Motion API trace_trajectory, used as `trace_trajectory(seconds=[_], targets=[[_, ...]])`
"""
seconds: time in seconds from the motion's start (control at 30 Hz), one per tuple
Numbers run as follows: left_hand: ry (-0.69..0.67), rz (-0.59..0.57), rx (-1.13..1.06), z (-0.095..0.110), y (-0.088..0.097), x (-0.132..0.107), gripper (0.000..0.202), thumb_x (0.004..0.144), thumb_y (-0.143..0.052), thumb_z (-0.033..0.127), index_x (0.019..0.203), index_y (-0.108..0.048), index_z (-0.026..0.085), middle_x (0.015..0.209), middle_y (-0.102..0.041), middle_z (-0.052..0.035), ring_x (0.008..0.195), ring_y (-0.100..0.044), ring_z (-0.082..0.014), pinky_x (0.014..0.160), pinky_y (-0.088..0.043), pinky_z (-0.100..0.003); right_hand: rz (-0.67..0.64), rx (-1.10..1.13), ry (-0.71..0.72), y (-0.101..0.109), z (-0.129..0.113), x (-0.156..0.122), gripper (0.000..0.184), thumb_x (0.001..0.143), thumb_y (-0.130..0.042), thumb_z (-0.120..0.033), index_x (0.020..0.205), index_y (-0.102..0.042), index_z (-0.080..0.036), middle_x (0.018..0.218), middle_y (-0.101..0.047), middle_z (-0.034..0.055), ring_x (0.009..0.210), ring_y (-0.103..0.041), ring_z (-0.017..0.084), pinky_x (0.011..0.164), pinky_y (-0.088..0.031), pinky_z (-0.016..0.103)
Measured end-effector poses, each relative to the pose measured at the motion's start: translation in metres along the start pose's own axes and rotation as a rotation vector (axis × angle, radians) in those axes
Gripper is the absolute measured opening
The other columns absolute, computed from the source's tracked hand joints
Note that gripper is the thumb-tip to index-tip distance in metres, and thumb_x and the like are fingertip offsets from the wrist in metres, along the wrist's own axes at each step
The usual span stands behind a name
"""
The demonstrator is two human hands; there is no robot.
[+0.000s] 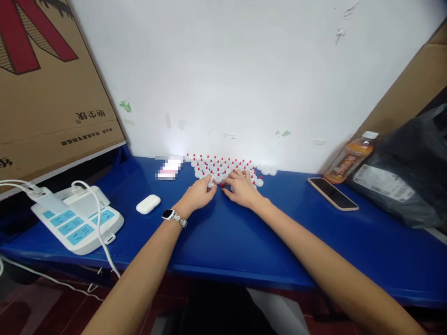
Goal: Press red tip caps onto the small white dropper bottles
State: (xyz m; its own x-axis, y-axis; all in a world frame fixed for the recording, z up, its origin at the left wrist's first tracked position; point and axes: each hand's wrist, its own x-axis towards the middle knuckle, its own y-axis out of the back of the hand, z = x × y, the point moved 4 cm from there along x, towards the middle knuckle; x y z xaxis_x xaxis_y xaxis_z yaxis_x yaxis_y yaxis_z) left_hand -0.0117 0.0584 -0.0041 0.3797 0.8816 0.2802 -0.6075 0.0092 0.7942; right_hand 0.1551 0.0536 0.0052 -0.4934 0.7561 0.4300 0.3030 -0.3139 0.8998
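Many small white caps with red tips [219, 164] stand packed in rows on the blue table, close to the white wall. In front of these rows, the fingers of my left hand [199, 193] are closed around a small white cap [211, 183]. My right hand [241, 187] is beside it, its fingers curled over the front of the group. Between its index finger and thumb a red tip [221, 185] shows, with the white part under it mostly hidden by the hand. A few white caps without visible red tips [267, 170] lie at the group's right end.
To the left are a white earbud case [148, 204] and a power strip [78, 223] with cables. A phone [333, 194], an orange drink bottle [351, 157] and a dark plastic parcel [401, 172] are on the right. A cardboard box [52, 102] stands far left.
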Motion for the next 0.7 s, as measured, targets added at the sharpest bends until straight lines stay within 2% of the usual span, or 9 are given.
trace_trajectory(seconds=[0.17, 0.33, 0.47, 0.57, 0.63, 0.7], targets=[[0.043, -0.042, 0.09, 0.003, -0.003, -0.002, 0.019, 0.095, -0.043, 0.038, 0.098, -0.055, 0.024, 0.092, -0.07, -0.008, 0.078, -0.065, -0.0249, 0.066, -0.044, -0.033, -0.033, -0.077, -0.021, -0.007, -0.002, 0.003, 0.015, 0.093, -0.058, -0.028, 0.096, -0.071, -0.02, 0.098, -0.069, 0.01, 0.104, -0.051, 0.029, 0.093, -0.028, 0.046], [0.028, -0.074, 0.068, 0.008, -0.004, -0.003, 0.018, 0.095, -0.043, 0.037, 0.1, -0.054, 0.024, 0.095, -0.07, -0.0071, 0.085, -0.067, -0.0239, 0.072, -0.045, -0.032, -0.043, -0.045, -0.02, -0.006, -0.001, -0.001, 0.013, 0.094, -0.058, -0.026, 0.09, -0.069, -0.018, 0.092, -0.07, 0.0091, 0.099, -0.052, 0.026, 0.092, -0.029, 0.044], [-0.001, -0.089, 0.025, 0.011, -0.008, -0.003, 0.02, 0.095, -0.043, 0.039, 0.098, -0.054, 0.023, 0.094, -0.069, -0.006, 0.082, -0.066, -0.0218, 0.073, -0.046, -0.031, 0.012, 0.039, 0.006, -0.002, 0.001, -0.008, 0.01, 0.092, -0.062, -0.026, 0.086, -0.067, -0.018, 0.091, -0.07, 0.0079, 0.099, -0.054, 0.026, 0.093, -0.031, 0.044], [-0.041, -0.082, -0.001, 0.014, -0.013, -0.002, 0.02, 0.095, -0.044, 0.039, 0.096, -0.054, 0.022, 0.093, -0.068, -0.0057, 0.079, -0.065, -0.0206, 0.071, -0.047, -0.031, 0.147, 0.251, -0.067, 0.005, 0.003, -0.013, 0.01, 0.09, -0.064, -0.027, 0.085, -0.067, -0.019, 0.09, -0.071, 0.0062, 0.096, -0.058, 0.024, 0.093, -0.035, 0.043], [-0.075, -0.083, -0.006, 0.017, -0.017, -0.002, 0.02, 0.095, -0.043, 0.038, 0.097, -0.054, 0.021, 0.093, -0.067, -0.0058, 0.079, -0.064, -0.0204, 0.071, -0.047, -0.031, 0.24, 0.512, -0.184, 0.007, 0.007, -0.016, 0.012, 0.09, -0.063, -0.03, 0.086, -0.066, -0.019, 0.087, -0.072, 0.0049, 0.086, -0.062, 0.02, 0.086, -0.042, 0.038], [-0.112, -0.088, -0.011, 0.021, -0.021, -0.002, 0.02, 0.096, -0.043, 0.037, 0.099, -0.054, 0.021, 0.096, -0.067, -0.0069, 0.083, -0.064, -0.0212, 0.073, -0.048, -0.032, 0.275, 0.772, -0.262, 0.006, 0.007, -0.019, 0.017, 0.09, -0.063, -0.035, 0.086, -0.066, -0.019, 0.082, -0.072, 0.0041, 0.076, -0.064, 0.017, 0.074, -0.046, 0.032]])
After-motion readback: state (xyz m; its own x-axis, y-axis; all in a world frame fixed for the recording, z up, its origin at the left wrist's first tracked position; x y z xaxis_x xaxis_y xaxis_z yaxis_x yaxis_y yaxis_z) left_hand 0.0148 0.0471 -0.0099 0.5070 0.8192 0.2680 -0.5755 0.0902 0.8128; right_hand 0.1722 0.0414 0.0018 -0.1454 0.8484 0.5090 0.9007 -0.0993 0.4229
